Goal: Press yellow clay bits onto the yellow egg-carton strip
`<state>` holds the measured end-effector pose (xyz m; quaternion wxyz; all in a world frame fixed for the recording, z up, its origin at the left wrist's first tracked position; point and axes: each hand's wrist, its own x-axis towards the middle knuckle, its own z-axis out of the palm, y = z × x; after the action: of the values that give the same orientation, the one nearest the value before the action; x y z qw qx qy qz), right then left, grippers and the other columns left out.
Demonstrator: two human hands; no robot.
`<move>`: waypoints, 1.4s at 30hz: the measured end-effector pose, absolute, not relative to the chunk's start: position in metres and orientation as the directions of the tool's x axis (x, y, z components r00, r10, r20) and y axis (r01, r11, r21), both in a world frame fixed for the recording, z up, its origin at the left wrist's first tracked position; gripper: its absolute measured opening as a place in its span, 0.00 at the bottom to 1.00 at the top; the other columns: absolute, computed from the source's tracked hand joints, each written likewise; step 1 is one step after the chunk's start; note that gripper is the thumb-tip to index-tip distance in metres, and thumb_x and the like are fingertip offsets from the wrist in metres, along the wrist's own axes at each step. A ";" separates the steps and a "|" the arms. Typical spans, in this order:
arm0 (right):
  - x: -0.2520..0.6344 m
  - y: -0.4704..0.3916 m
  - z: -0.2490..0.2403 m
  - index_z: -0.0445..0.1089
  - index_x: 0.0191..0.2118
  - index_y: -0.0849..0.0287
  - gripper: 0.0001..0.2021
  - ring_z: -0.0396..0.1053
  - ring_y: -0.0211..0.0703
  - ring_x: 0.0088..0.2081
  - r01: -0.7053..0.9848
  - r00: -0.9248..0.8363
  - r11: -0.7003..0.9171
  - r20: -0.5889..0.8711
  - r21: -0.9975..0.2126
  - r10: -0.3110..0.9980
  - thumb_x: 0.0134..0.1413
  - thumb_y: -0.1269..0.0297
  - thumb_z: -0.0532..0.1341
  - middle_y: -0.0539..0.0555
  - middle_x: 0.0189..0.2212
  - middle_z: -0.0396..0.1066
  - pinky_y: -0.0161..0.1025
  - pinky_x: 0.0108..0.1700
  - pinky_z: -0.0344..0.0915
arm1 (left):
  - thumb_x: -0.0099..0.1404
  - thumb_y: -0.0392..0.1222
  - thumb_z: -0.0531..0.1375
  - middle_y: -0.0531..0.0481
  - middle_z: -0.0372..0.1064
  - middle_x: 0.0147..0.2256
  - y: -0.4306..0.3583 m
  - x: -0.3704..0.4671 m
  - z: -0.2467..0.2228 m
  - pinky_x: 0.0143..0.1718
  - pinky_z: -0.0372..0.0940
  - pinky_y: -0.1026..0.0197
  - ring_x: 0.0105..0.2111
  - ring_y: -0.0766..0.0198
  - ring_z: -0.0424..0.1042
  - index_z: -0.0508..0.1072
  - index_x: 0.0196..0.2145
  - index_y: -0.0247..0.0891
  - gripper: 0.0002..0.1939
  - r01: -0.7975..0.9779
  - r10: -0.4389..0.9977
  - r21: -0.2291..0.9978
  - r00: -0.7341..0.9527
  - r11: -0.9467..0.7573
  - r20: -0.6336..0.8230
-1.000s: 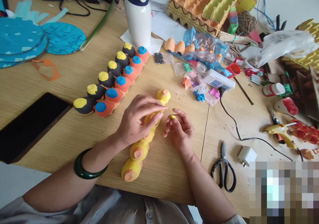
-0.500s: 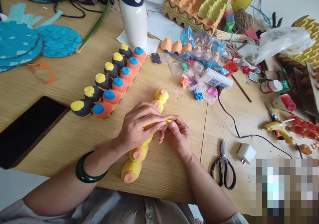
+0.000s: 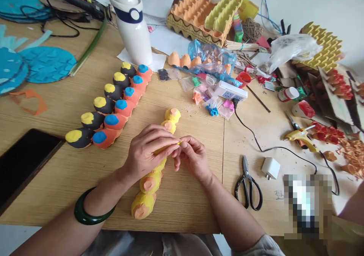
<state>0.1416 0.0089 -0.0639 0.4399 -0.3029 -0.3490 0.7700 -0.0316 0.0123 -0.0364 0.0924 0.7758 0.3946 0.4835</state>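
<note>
My left hand (image 3: 146,149), a dark green bangle (image 3: 82,210) on its forearm, reaches over a strip of egg-carton cups (image 3: 144,201) painted yellow with bare orange tips. Its fingertips meet those of my right hand (image 3: 195,158), and both pinch a small bit of yellow modelling clay (image 3: 179,142). Above the strip's middle, my left hand hides several cups; whether it touches them I cannot tell. To the left lie a strip of black cups with yellow tips (image 3: 92,119) and an orange strip with blue tips (image 3: 118,121), side by side.
Black-handled scissors (image 3: 247,187) and a white charger (image 3: 270,168) lie right of my right hand. Beyond are a power strip (image 3: 231,91), clay packets (image 3: 212,108) and a white bottle (image 3: 133,36). A phone (image 3: 28,165) lies left. Another person's arm (image 3: 354,206) shows at the right edge.
The view has shifted, so the table's things sit further left. Both hands keep their pinch on the yellow clay. Another person's arm now shows at the right edge.
</note>
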 end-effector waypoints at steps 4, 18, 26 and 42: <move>0.142 0.010 -0.063 0.70 0.31 0.60 0.19 0.68 0.33 0.16 -0.442 -0.456 -0.381 -0.162 -0.812 0.875 0.63 0.48 0.65 0.47 0.23 0.73 0.30 0.17 0.69 | 0.68 0.33 0.66 0.49 0.79 0.39 0.013 -0.032 -0.037 0.44 0.75 0.58 0.41 0.61 0.78 0.80 0.43 0.41 0.07 0.479 0.718 0.570 0.212 -0.667 0.663; 0.143 0.012 -0.063 0.69 0.30 0.59 0.21 0.66 0.32 0.15 -0.425 -0.464 -0.419 -0.205 -0.802 0.862 0.61 0.45 0.66 0.47 0.22 0.74 0.31 0.16 0.69 | 0.68 0.39 0.66 0.49 0.80 0.39 0.011 -0.029 -0.039 0.46 0.75 0.57 0.41 0.61 0.78 0.82 0.44 0.44 0.07 0.436 0.764 0.649 0.161 -0.623 0.625; 0.143 0.011 -0.062 0.72 0.35 0.59 0.17 0.69 0.33 0.17 -0.455 -0.473 -0.404 -0.168 -0.794 0.865 0.60 0.49 0.68 0.47 0.24 0.75 0.32 0.19 0.72 | 0.68 0.36 0.67 0.49 0.79 0.36 0.010 -0.026 -0.036 0.44 0.74 0.59 0.39 0.62 0.77 0.81 0.40 0.41 0.03 0.421 0.751 0.648 0.143 -0.635 0.644; 0.144 0.013 -0.063 0.71 0.33 0.59 0.18 0.68 0.33 0.17 -0.464 -0.507 -0.462 -0.201 -0.756 0.838 0.60 0.47 0.67 0.47 0.24 0.74 0.32 0.19 0.73 | 0.69 0.42 0.66 0.47 0.80 0.42 0.008 -0.029 -0.036 0.46 0.74 0.58 0.43 0.60 0.78 0.80 0.47 0.42 0.10 0.455 0.811 0.692 0.132 -0.560 0.570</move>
<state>0.1439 0.0125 -0.0629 0.4045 -0.2881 -0.3249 0.8049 -0.0285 0.0083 -0.0357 0.1795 0.7306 0.4332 0.4964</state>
